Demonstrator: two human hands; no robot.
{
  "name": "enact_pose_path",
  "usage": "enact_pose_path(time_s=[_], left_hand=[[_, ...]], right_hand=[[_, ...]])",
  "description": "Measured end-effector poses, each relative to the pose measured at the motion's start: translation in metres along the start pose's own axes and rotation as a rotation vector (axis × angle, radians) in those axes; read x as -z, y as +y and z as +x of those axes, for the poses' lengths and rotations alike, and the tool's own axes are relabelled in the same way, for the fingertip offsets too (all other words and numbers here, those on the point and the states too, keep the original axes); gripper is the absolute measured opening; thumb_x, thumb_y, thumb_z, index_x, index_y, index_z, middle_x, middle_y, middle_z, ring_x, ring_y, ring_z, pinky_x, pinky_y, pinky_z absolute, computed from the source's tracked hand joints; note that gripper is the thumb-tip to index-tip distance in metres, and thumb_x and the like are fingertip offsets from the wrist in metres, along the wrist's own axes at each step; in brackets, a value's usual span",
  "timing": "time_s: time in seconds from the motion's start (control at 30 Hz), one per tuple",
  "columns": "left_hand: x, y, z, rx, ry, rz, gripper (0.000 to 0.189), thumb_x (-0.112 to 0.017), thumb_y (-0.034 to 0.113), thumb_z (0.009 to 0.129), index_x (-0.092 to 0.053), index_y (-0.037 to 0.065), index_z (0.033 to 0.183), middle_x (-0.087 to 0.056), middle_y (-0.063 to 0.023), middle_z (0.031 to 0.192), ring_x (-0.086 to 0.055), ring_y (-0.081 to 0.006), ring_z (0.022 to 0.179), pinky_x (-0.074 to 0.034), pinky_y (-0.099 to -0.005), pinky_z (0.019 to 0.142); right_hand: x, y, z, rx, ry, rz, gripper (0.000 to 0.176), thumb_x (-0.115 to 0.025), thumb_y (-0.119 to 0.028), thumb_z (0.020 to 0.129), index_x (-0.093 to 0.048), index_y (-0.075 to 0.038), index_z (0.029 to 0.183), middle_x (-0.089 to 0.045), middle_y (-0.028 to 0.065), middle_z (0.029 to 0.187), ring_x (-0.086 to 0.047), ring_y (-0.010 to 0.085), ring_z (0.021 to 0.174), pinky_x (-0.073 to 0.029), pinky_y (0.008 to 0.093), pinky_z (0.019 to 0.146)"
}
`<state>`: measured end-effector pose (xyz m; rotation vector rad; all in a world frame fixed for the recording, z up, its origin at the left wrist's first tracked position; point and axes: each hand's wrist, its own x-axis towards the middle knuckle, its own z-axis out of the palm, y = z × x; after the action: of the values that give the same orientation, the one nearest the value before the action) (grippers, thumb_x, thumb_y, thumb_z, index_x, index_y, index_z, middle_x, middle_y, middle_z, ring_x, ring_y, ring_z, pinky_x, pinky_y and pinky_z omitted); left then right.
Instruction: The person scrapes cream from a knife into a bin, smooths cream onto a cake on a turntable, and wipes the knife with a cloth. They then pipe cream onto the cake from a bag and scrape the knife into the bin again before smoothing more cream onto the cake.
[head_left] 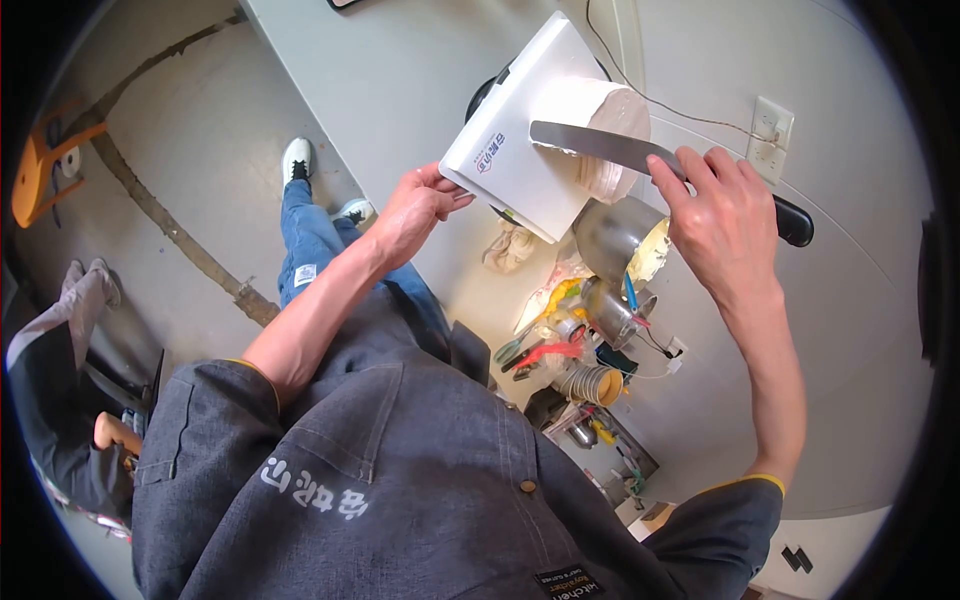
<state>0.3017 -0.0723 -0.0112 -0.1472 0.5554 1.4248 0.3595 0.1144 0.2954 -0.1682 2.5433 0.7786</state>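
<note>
My right hand (725,215) is wrapped round a palette knife (600,142) with a black handle. Its long metal blade lies against the side of a round cake (570,98) coated in white cream. The cake stands on a white square board (525,95) with blue lettering, and part of a dark round stand shows beneath the board. At the board's near left corner, my left hand (415,205) has its fingers bent against the edge, gripping it. Close to the cake is a metal bowl (610,235) with pale cream (655,250) at its rim.
A second metal container (605,300), a stack of round rings (595,383) and a crumpled cloth (510,247) are on the table (370,90). A wall socket (770,135) with a cable is at the right. Another person's legs (60,320) and an orange stool (45,175) are at the left.
</note>
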Motion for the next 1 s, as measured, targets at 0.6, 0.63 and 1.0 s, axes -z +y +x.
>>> enact_pose_path(time_s=[0.6,0.63,1.0], left_hand=[[-0.002,0.001,0.006,-0.049,0.041,0.145,0.079,-0.041,-0.015,0.070,-0.055,-0.005,0.147,-0.066,-0.0144,0.143,-0.060,-0.0208,0.133,-0.045,-0.0303,0.112],[-0.004,0.002,0.003,-0.016,0.034,0.166,0.080,-0.041,-0.015,0.069,-0.055,-0.004,0.147,-0.067,-0.0149,0.142,-0.060,-0.0206,0.134,-0.044,-0.0302,0.111],[0.007,-0.004,0.010,0.262,-0.020,0.381,0.080,-0.043,-0.013,0.070,-0.055,-0.001,0.148,-0.069,-0.0122,0.140,-0.058,-0.0185,0.134,-0.043,-0.0310,0.112]], right_hand=[[-0.005,0.021,0.032,-0.052,-0.014,-0.023,0.025,-0.069,-0.006,0.076,-0.080,-0.011,0.098,-0.064,0.0031,0.074,-0.064,0.0216,0.075,-0.050,0.0362,0.062],[-0.002,0.020,0.030,-0.055,-0.022,-0.031,0.023,-0.069,-0.006,0.076,-0.080,-0.011,0.097,-0.064,0.0032,0.074,-0.064,0.0216,0.075,-0.050,0.0363,0.062],[0.002,0.026,0.047,-0.070,-0.078,-0.076,0.009,-0.069,-0.005,0.078,-0.073,-0.010,0.084,-0.065,0.0051,0.072,-0.066,0.0232,0.074,-0.052,0.0381,0.061]])
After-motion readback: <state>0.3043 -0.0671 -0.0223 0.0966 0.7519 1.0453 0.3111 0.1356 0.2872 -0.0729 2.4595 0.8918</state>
